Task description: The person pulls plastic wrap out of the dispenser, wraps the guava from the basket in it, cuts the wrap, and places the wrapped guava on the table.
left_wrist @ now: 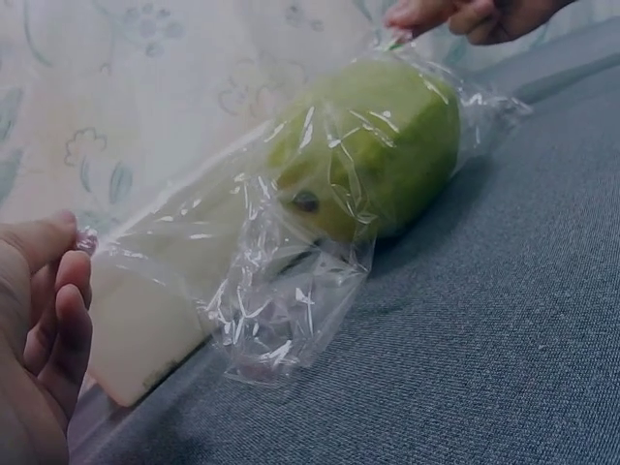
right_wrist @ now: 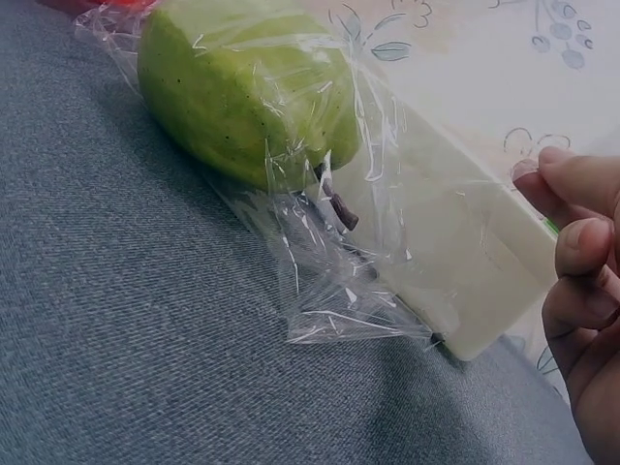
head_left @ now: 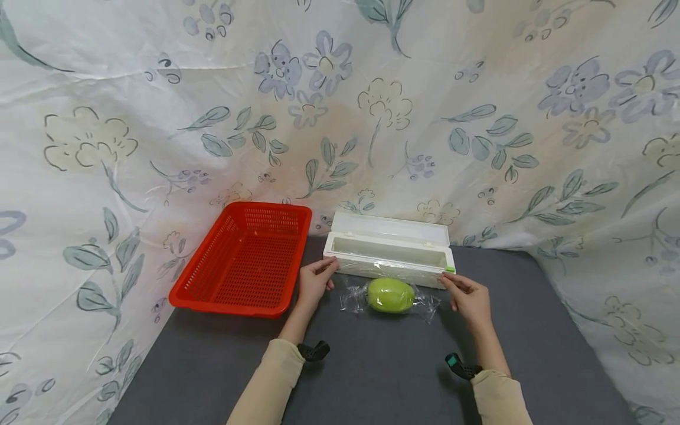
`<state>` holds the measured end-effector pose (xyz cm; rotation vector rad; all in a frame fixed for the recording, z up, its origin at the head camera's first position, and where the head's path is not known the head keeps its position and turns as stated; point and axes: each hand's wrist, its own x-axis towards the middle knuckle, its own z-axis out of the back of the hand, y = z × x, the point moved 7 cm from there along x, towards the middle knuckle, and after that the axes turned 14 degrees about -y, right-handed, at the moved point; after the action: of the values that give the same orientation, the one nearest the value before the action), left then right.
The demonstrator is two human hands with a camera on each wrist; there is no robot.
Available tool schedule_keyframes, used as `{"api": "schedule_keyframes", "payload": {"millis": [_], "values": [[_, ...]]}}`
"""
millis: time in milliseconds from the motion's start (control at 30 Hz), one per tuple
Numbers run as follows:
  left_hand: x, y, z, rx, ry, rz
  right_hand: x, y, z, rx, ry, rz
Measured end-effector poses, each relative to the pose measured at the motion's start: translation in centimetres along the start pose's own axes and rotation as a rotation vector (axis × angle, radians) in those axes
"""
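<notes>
A green oval fruit (head_left: 390, 295) with a dark stem lies on the grey table, wrapped in clear plastic wrap (head_left: 353, 299). The wrap's crumpled ends spread out to both sides of the fruit. Behind it stands a long white wrap dispenser box (head_left: 390, 229) with its lid raised. At the box's left end, my left hand (head_left: 314, 283) pinches one corner of the wrap between thumb and forefinger. My right hand (head_left: 471, 300) pinches another corner near the box's right end. A sheet of film stretches between the hands, along the box's front, in the left wrist view.
To the left of the box sits a red plastic basket (head_left: 239, 268) with slotted walls, close beside my left hand. A floral cloth (head_left: 340, 118) hangs behind the table. The dark grey tabletop (head_left: 382, 366) extends in front of the fruit.
</notes>
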<state>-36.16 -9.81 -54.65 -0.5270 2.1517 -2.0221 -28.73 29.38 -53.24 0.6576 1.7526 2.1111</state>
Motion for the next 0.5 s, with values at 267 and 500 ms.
{"api": "schedule_keyframes", "payload": {"millis": [267, 500], "values": [[-0.32, -0.44, 0.14, -0.025, 0.020, -0.010, -0.19, -0.06, 0.31, -0.021, -0.009, 0.035], [-0.60, -0.38, 0.42, -0.031, 0.019, 0.005, -0.45, -0.40, 0.55, -0.075, -0.015, 0.017]]}}
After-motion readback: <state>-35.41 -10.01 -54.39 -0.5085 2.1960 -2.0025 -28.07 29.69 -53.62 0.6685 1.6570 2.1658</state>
